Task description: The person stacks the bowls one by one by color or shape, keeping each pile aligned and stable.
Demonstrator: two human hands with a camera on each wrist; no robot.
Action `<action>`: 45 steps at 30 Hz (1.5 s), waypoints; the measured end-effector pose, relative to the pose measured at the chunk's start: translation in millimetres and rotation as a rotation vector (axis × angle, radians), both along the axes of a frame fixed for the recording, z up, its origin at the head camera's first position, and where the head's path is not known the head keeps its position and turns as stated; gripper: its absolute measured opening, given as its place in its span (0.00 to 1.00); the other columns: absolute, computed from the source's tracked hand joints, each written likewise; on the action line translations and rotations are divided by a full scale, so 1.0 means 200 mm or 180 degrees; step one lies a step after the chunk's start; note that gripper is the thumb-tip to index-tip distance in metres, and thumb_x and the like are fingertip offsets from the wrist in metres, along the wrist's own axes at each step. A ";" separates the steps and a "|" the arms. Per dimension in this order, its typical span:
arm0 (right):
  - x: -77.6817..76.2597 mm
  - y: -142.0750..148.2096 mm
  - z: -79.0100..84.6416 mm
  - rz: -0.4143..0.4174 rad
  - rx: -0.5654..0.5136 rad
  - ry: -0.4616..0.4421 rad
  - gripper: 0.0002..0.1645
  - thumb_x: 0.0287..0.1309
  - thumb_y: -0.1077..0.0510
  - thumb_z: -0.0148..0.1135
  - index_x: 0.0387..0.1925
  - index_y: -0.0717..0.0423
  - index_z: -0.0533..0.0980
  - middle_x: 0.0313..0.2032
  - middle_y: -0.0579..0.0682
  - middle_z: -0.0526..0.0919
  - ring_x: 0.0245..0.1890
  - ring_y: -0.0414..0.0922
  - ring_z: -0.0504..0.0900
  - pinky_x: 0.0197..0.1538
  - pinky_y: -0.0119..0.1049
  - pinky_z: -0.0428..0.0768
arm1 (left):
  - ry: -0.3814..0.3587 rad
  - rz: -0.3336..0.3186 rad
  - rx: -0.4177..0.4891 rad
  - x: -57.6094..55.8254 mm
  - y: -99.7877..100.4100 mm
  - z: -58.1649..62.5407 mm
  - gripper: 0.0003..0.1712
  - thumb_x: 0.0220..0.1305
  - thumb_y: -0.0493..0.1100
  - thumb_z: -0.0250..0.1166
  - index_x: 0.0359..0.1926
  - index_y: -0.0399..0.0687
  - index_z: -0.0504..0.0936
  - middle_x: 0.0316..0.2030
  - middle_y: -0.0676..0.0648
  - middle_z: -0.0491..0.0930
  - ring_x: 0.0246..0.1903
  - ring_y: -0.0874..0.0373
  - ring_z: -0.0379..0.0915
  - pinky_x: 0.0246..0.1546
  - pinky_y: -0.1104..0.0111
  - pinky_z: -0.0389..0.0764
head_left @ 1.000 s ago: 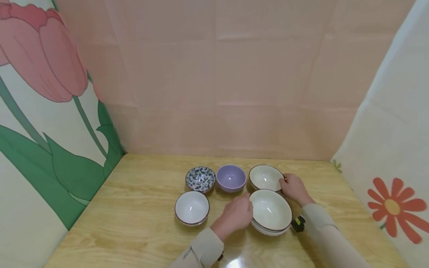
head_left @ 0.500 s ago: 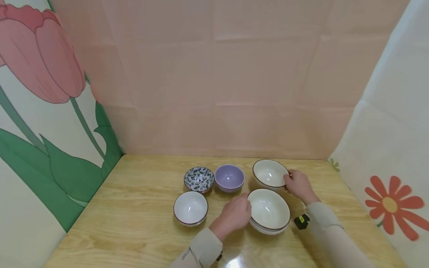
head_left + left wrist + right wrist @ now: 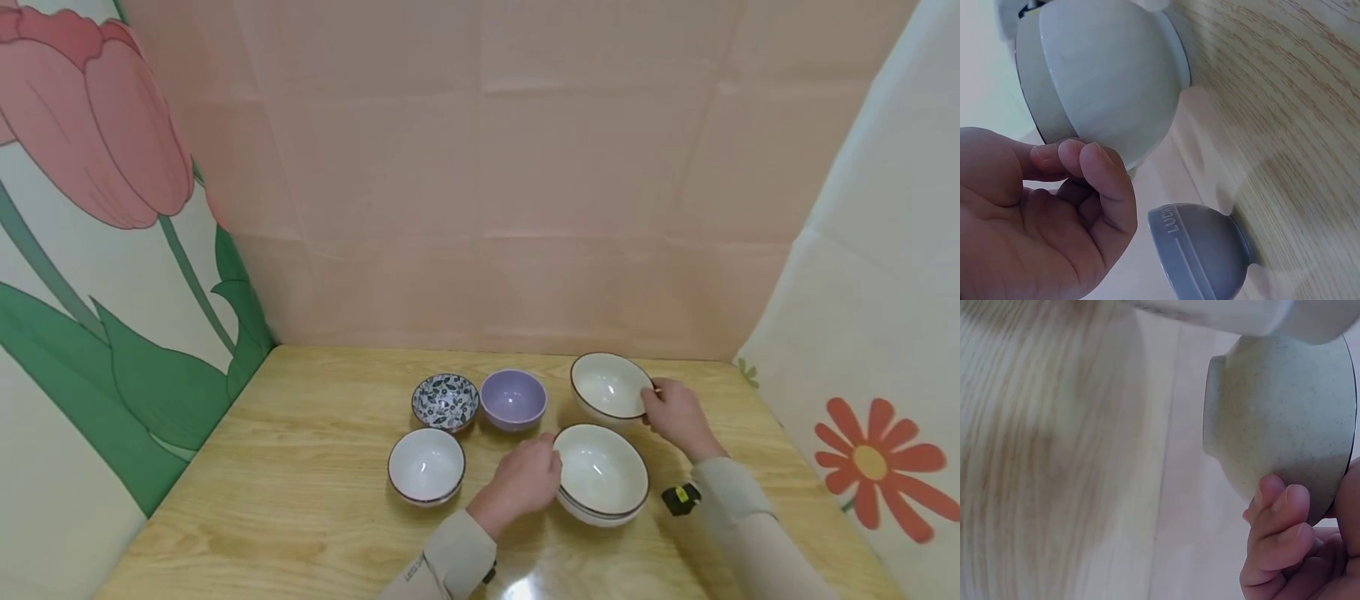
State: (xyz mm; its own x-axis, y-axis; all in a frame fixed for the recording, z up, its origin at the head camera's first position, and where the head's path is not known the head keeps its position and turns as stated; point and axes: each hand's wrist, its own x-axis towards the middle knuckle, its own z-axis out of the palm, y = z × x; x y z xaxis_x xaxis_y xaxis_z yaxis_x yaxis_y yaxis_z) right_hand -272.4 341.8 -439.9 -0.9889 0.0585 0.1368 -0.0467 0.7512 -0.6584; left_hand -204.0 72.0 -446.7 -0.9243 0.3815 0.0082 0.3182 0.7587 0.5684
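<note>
My right hand [image 3: 678,421] pinches the right rim of a cream bowl [image 3: 611,387] with a thin dark rim. In the right wrist view the speckled outside of this bowl [image 3: 1285,419] shows, thumb at the rim and fingers [image 3: 1282,544] against its wall; its foot is off the tabletop. In front of it stands a stack of bowls [image 3: 602,471], a cream one nested in a white one. My left hand [image 3: 521,485] pinches the left edge of that stack, and the left wrist view has curled fingers [image 3: 1104,172] at the rims of the nested bowls [image 3: 1110,75].
Left of the hands are a purple bowl [image 3: 513,402], a blue-and-white patterned bowl [image 3: 446,402] and a white bowl [image 3: 427,467] with a dark rim. All stand on a wooden table [image 3: 300,483]. A pink cloth backdrop [image 3: 480,208] hangs behind the far edge.
My right hand has lifted the cream bowl and moved it back and to the right, apart from the stack and the purple bowl. The left hand stays at the stack.
</note>
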 end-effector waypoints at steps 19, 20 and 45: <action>0.20 -0.03 0.14 0.0036 0.0067 0.0231 0.26 0.75 0.54 0.44 0.56 0.74 0.73 0.34 0.62 0.85 0.25 0.44 0.80 0.23 0.34 0.77 | -0.0029 -0.0039 0.0182 -0.01 -0.03 0.03 0.17 0.75 0.46 0.54 0.57 0.44 0.78 0.42 0.45 0.85 0.37 0.55 0.81 0.41 0.60 0.83; 0.21 -0.04 0.15 0.0044 0.0054 0.0229 0.26 0.75 0.54 0.44 0.56 0.73 0.73 0.34 0.61 0.85 0.25 0.45 0.80 0.23 0.34 0.77 | -0.0020 -0.0052 0.0176 -0.01 -0.03 0.03 0.16 0.75 0.46 0.54 0.56 0.44 0.79 0.40 0.45 0.85 0.36 0.56 0.81 0.39 0.61 0.83; 0.40 -0.11 0.10 0.0582 -0.0181 0.0079 0.22 0.75 0.56 0.49 0.57 0.71 0.75 0.34 0.55 0.85 0.25 0.39 0.79 0.27 0.35 0.81 | 0.0112 -0.0140 0.0391 -0.03 -0.04 -0.01 0.25 0.74 0.43 0.53 0.69 0.49 0.71 0.55 0.46 0.83 0.48 0.54 0.82 0.49 0.62 0.82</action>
